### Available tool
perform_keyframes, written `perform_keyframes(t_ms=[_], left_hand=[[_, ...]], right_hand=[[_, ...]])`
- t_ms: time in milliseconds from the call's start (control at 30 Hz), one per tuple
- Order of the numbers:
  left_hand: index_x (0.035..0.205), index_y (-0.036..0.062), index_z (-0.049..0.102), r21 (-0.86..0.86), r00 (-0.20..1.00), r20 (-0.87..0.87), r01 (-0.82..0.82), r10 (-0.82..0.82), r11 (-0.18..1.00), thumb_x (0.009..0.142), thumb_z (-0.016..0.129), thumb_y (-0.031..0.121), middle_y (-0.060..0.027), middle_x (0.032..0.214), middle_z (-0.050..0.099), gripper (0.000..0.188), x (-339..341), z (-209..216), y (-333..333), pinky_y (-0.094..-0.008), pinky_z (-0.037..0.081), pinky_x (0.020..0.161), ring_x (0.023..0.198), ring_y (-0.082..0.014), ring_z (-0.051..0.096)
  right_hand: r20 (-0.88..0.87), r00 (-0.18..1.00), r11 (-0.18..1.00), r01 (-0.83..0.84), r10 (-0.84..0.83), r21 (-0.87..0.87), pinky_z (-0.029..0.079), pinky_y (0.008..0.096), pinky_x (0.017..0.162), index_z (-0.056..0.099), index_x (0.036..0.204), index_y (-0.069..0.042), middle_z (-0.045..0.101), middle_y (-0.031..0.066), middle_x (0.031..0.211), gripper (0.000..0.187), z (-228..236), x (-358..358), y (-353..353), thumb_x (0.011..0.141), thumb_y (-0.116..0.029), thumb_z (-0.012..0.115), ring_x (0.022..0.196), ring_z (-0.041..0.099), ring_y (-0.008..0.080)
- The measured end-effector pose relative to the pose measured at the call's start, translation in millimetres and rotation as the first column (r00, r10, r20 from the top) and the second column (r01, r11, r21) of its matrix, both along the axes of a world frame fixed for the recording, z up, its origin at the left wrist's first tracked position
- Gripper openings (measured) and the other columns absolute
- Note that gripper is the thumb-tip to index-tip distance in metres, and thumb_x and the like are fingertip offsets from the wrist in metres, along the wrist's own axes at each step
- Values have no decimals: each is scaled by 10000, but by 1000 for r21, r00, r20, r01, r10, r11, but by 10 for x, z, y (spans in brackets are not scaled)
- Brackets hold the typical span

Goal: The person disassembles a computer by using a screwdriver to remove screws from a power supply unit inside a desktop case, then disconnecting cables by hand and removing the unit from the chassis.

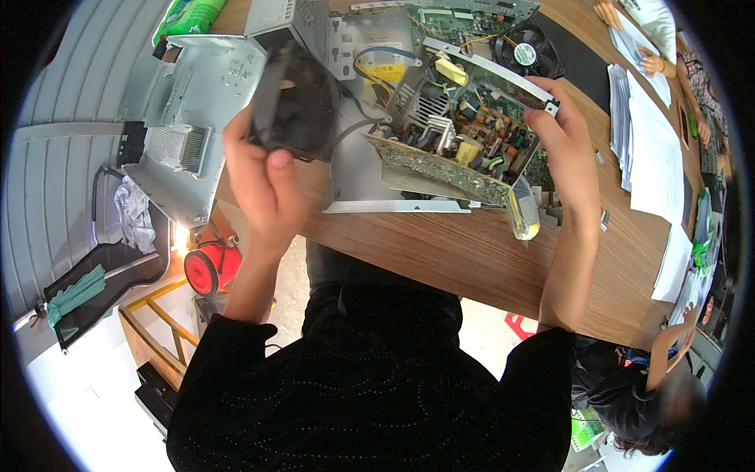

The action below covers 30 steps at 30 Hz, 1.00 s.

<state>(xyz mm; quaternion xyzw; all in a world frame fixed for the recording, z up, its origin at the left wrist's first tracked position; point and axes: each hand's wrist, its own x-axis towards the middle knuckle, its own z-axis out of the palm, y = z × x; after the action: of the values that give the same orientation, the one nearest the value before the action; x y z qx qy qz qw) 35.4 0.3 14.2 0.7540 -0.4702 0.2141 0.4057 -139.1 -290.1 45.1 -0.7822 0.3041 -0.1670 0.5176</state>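
Note:
My left hand (267, 181) is closed around a black fan-like part (295, 102), lifted at the left above the table; its face is blurred. A grey cable (352, 130) runs from near it toward an open power supply unit (472, 134). That unit is tilted, its board crowded with coils and other components. My right hand (565, 145) grips its right metal edge, thumb toward me. Below the board's right end hangs a clear plastic piece (523, 208) with yellow at its tip. Underneath lies a metal computer case (354, 193) with a green circuit board (448, 23) at the back.
At the left stands a detached metal panel (212, 86) with a finned heatsink (179, 148). Another black fan (527, 51) sits at the back right. Paper stacks (653, 149) lie right on the wooden table (440, 244). Other people sit along the right side. A red cylinder (211, 267) stands below left.

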Motion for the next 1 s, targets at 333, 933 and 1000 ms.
perform_keyframes(t_ms=[333, 933, 1000], left_hand=[[1033, -55, 607, -410, 971, -231, -156, 63, 899, 1015, 589, 185, -223, 1393, 464, 241, -219, -115, 9, -403, 402, 1028, 1195, -296, 541], [1001, -4, 650, 191, 858, -458, 351, -233, 917, 845, 760, 115, -136, 1086, 667, 225, -189, 67, -400, -368, 520, 819, 964, -323, 660], [1014, 5, 649, 219, 814, -507, 439, -283, 871, 848, 760, 128, -133, 1071, 668, 234, -184, 147, -409, -379, 517, 827, 971, -325, 656]], right_hand=[[355, 905, 970, -194, 235, -146, 432, 314, 1043, 688, 1167, 27, 659, 156, 1263, 473, 108, -117, -184, 716, 99, 567, 1195, 597, 196], [352, 936, 1000, -27, 24, 3, 422, 301, 1056, 672, 1219, 28, 672, 142, 1280, 422, -70, -52, -393, 812, 64, 567, 1191, 604, 182], [342, 939, 999, -23, 32, -28, 426, 298, 1044, 674, 1223, 19, 674, 139, 1278, 395, -69, -38, -385, 836, 33, 596, 1171, 608, 176]])
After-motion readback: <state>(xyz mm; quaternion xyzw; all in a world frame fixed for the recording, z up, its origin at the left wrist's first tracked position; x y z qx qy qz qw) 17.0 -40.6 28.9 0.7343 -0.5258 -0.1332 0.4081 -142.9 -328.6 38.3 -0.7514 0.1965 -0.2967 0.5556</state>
